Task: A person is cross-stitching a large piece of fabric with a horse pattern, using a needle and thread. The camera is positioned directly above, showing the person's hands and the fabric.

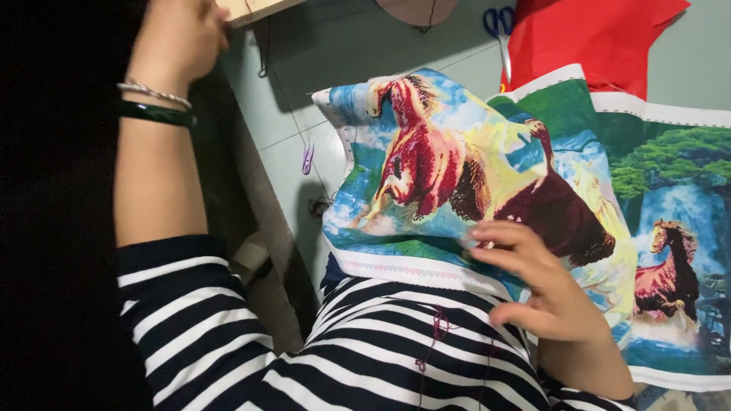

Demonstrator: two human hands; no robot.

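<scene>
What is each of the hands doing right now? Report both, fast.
Left hand: raised, fingers closed; whether it holds anything cannot be told.
Right hand: open, fingertips resting on the horse-pattern embroidery cloth.

I am seeing my right grip (pixel 544 285) resting with spread fingers on the horse-patterned embroidery cloth (pixel 457 175), which is draping over my striped lap. My left grip (pixel 179 42) is reaching up, wearing two bracelets (pixel 156 104), while scissors (pixel 499 23) are hanging beside red fabric (pixel 594 38).

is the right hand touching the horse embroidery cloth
Touching. The head view shows the right hand lying on the horse embroidery cloth, fingertips pressed onto its lower edge with no gap visible.
</scene>
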